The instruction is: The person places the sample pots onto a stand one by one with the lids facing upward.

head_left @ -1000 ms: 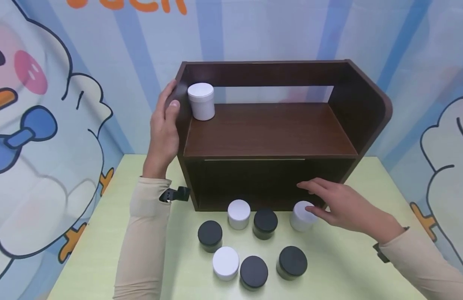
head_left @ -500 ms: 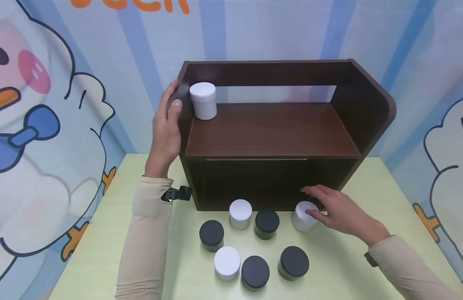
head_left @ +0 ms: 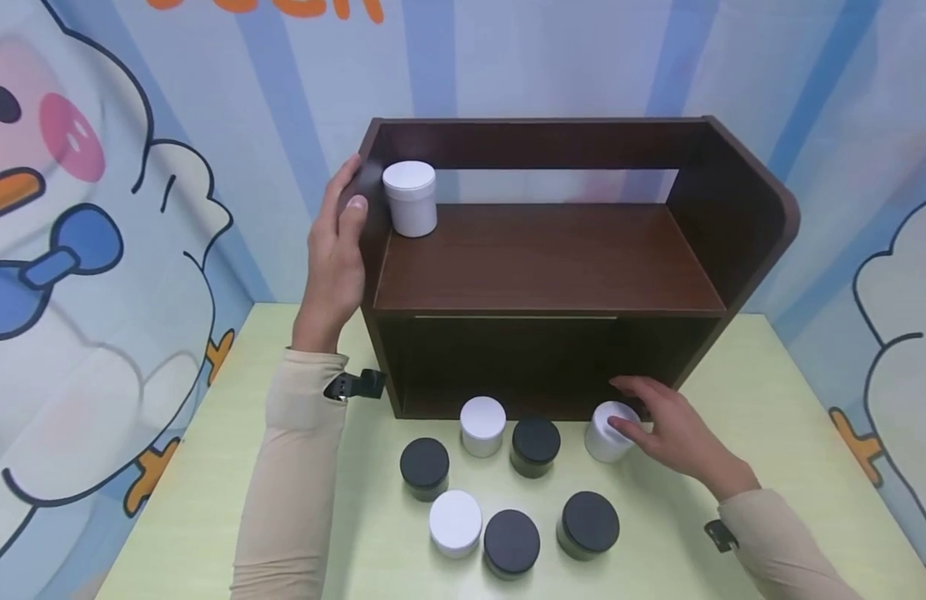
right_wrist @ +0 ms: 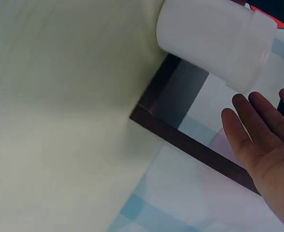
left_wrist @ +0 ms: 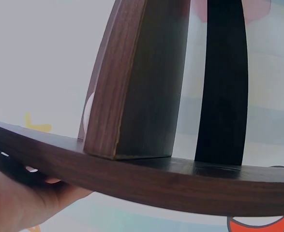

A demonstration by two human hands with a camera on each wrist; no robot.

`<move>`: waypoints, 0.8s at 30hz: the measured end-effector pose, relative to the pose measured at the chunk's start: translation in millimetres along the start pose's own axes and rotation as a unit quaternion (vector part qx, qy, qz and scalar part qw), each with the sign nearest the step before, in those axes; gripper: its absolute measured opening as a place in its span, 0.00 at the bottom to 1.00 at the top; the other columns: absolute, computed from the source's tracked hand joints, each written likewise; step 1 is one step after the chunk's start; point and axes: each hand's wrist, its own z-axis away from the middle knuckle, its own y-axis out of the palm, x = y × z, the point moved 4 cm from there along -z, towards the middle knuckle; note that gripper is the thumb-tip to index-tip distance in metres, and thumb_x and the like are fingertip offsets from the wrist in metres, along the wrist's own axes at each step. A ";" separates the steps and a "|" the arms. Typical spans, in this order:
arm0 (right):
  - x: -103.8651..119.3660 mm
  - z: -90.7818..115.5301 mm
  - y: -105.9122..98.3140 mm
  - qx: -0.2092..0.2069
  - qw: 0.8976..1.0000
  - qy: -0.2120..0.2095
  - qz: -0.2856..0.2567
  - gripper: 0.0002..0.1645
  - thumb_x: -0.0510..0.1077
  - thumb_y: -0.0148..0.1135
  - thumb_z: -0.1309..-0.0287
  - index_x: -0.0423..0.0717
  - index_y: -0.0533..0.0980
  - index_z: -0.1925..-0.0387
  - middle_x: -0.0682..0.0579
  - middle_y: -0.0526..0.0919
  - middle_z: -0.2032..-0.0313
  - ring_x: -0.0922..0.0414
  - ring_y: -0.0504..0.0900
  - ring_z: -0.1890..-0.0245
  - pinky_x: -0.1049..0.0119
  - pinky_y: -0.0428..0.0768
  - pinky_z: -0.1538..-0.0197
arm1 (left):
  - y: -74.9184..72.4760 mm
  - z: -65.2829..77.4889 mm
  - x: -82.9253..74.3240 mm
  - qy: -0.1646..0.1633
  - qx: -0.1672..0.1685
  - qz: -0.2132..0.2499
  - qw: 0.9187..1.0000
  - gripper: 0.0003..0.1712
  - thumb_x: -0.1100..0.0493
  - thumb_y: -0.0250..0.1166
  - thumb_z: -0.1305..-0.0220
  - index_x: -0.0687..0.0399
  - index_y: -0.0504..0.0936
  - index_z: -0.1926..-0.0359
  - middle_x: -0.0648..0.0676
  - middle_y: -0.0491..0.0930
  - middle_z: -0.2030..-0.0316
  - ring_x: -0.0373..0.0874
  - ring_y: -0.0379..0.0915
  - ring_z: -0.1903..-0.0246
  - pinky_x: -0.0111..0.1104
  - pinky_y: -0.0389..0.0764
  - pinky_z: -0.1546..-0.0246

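Note:
My left hand (head_left: 333, 258) holds the left side panel of a dark brown two-tier shelf (head_left: 553, 262). In the left wrist view its thumb and fingers lie on opposite sides of the panel (left_wrist: 180, 186). My right hand (head_left: 680, 433) is at a white lidded jar (head_left: 603, 440) near the shelf's lower right front. Its fingers reach behind the jar and its thumb overlaps the lid's right side. In the right wrist view the fingers (right_wrist: 255, 125) are extended beside the lid with a small gap; the thumb is not seen there.
Another white jar (head_left: 413, 208) stands on the upper shelf at left. On the pale table (head_left: 200, 500) are white jars (head_left: 483, 425) (head_left: 455, 523) and several black-lidded jars (head_left: 424, 467) in front of the shelf. A cartoon-printed cloth (head_left: 545, 58) hangs behind.
My right hand has shifted in closer around the right white jar, its forearm moving left. The left hand keeps its hold on the shelf. The whole view has drifted slightly.

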 end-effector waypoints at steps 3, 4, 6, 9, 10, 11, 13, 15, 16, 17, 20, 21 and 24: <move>-3.0 1.8 5.0 -0.009 0.999 0.018 -0.036 0.30 0.41 0.73 0.47 0.35 0.75 0.44 0.40 0.85 0.51 0.45 0.86 0.54 0.52 0.85 0.54 | -0.6 0.6 -0.7 0.003 -0.002 -0.002 1.000 0.32 0.42 0.43 0.26 0.34 0.59 0.24 0.45 0.59 0.24 0.44 0.60 0.28 0.48 0.65 0.29; -3.6 2.4 6.6 -0.010 0.999 0.024 -0.047 0.30 0.40 0.73 0.47 0.34 0.75 0.44 0.39 0.85 0.51 0.45 0.86 0.53 0.53 0.85 0.54 | -0.7 0.7 -0.9 0.004 -0.003 -0.002 1.000 0.32 0.42 0.43 0.26 0.34 0.59 0.24 0.45 0.59 0.24 0.44 0.59 0.28 0.48 0.65 0.29; -4.8 3.9 9.4 -0.010 0.997 0.038 -0.062 0.30 0.40 0.73 0.46 0.34 0.75 0.43 0.38 0.85 0.50 0.45 0.86 0.53 0.53 0.85 0.53 | -0.3 1.0 -1.4 0.002 -0.002 -0.005 1.000 0.32 0.42 0.42 0.26 0.34 0.58 0.23 0.45 0.58 0.24 0.44 0.59 0.28 0.49 0.65 0.29; -6.2 6.6 12.8 -0.010 0.996 0.059 -0.073 0.30 0.41 0.73 0.46 0.34 0.74 0.43 0.38 0.84 0.49 0.45 0.86 0.52 0.53 0.85 0.52 | 0.3 1.0 -2.0 0.001 -0.001 -0.010 1.000 0.32 0.41 0.42 0.26 0.34 0.58 0.23 0.45 0.58 0.24 0.44 0.59 0.28 0.49 0.65 0.28; -6.5 7.5 13.7 -0.011 0.995 0.065 -0.074 0.30 0.41 0.72 0.46 0.34 0.74 0.43 0.38 0.84 0.49 0.44 0.86 0.53 0.53 0.85 0.52 | 0.5 0.9 -2.0 0.001 -0.001 -0.011 1.000 0.32 0.41 0.42 0.26 0.34 0.58 0.23 0.45 0.58 0.24 0.44 0.58 0.27 0.49 0.65 0.28; -7.1 8.4 15.3 -0.011 0.995 0.071 -0.073 0.30 0.41 0.72 0.45 0.35 0.74 0.43 0.38 0.84 0.49 0.45 0.86 0.53 0.53 0.85 0.52 | 0.4 0.8 -2.1 0.001 -0.001 -0.012 1.000 0.32 0.41 0.42 0.26 0.34 0.58 0.23 0.45 0.58 0.24 0.44 0.58 0.27 0.48 0.64 0.28; -7.7 10.3 18.4 -0.009 0.994 0.080 -0.069 0.30 0.43 0.72 0.45 0.36 0.74 0.42 0.39 0.84 0.48 0.45 0.85 0.53 0.52 0.84 0.51 | 0.3 0.8 -2.0 0.001 -0.002 -0.012 1.000 0.32 0.41 0.42 0.26 0.33 0.58 0.23 0.45 0.58 0.24 0.43 0.58 0.27 0.48 0.64 0.28; -8.5 12.1 21.8 -0.007 0.994 0.086 -0.063 0.31 0.44 0.72 0.44 0.37 0.74 0.42 0.39 0.84 0.48 0.45 0.85 0.51 0.50 0.82 0.49 | 0.5 0.8 -1.6 0.000 -0.002 -0.011 1.000 0.32 0.41 0.42 0.27 0.33 0.58 0.24 0.45 0.58 0.24 0.43 0.58 0.27 0.48 0.64 0.28; -8.9 12.7 23.4 -0.005 0.994 0.088 -0.059 0.31 0.45 0.72 0.44 0.38 0.74 0.41 0.40 0.84 0.48 0.45 0.84 0.51 0.48 0.81 0.48 | 0.6 0.7 -1.4 -0.001 -0.001 -0.010 1.000 0.32 0.41 0.42 0.27 0.32 0.59 0.24 0.45 0.58 0.24 0.44 0.59 0.27 0.48 0.64 0.28; -9.3 13.4 25.0 -0.005 0.994 0.090 -0.055 0.31 0.45 0.72 0.44 0.38 0.73 0.41 0.40 0.84 0.48 0.45 0.84 0.50 0.47 0.80 0.47 | 0.7 0.7 -1.1 -0.003 0.000 -0.009 1.000 0.32 0.40 0.43 0.27 0.32 0.59 0.24 0.45 0.58 0.24 0.44 0.59 0.27 0.48 0.64 0.28; -10.0 15.6 27.4 -0.007 0.994 0.093 -0.051 0.32 0.46 0.72 0.45 0.38 0.74 0.41 0.40 0.84 0.48 0.44 0.83 0.49 0.45 0.78 0.46 | 1.6 1.0 -0.2 -0.005 0.003 -0.008 1.000 0.32 0.40 0.43 0.27 0.32 0.59 0.24 0.45 0.58 0.24 0.44 0.58 0.27 0.48 0.64 0.28; -10.3 16.3 27.9 -0.007 0.994 0.093 -0.050 0.32 0.46 0.72 0.45 0.38 0.74 0.42 0.40 0.84 0.48 0.43 0.83 0.49 0.44 0.78 0.46 | 1.8 1.2 0.1 -0.006 0.004 -0.008 1.000 0.32 0.40 0.42 0.27 0.32 0.58 0.24 0.45 0.58 0.24 0.44 0.58 0.27 0.48 0.64 0.28; -11.0 17.8 28.8 -0.008 0.995 0.093 -0.047 0.31 0.46 0.72 0.45 0.38 0.74 0.42 0.40 0.84 0.49 0.43 0.84 0.50 0.45 0.79 0.47 | 2.4 1.9 0.5 -0.006 0.005 -0.008 1.000 0.32 0.41 0.42 0.26 0.32 0.58 0.24 0.45 0.57 0.24 0.43 0.58 0.27 0.48 0.64 0.28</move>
